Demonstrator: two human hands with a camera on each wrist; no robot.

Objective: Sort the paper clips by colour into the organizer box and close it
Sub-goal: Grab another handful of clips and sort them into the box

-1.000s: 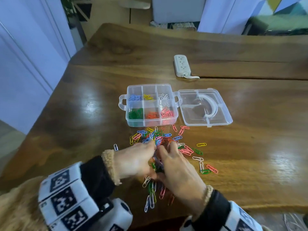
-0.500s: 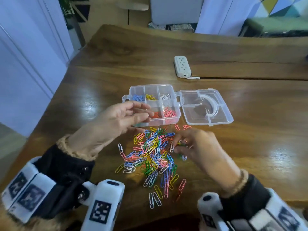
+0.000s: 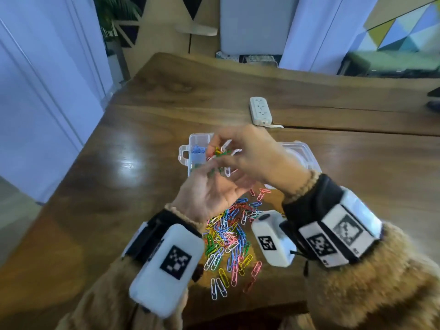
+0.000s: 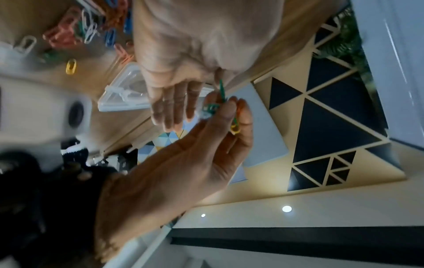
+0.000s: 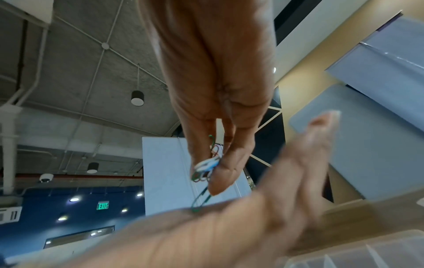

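Note:
Above the clear organizer box (image 3: 193, 142) my right hand (image 3: 215, 152) pinches a small bunch of clips (image 3: 221, 151) in green, yellow and white. The left wrist view shows that bunch (image 4: 212, 107) held between thumb and fingers. My left hand (image 3: 214, 171) lies palm up just under it, with its fingers (image 4: 172, 108) straight. A green clip (image 5: 199, 204) hangs from the bunch onto the left palm. Blue clips (image 3: 198, 150) fill the box's far left compartment; the hands hide the other compartments. The mixed clip pile (image 3: 228, 234) lies on the wooden table (image 3: 119, 186) near me.
The box's open lid (image 3: 308, 158) lies flat to its right, partly behind my right wrist. A white power strip (image 3: 260, 110) sits farther back. Loose clips (image 3: 217, 288) are scattered near the table's front edge.
My right hand has risen from the pile with a bunch of clips to above the box. My left hand has turned palm up under it. The head view has shifted.

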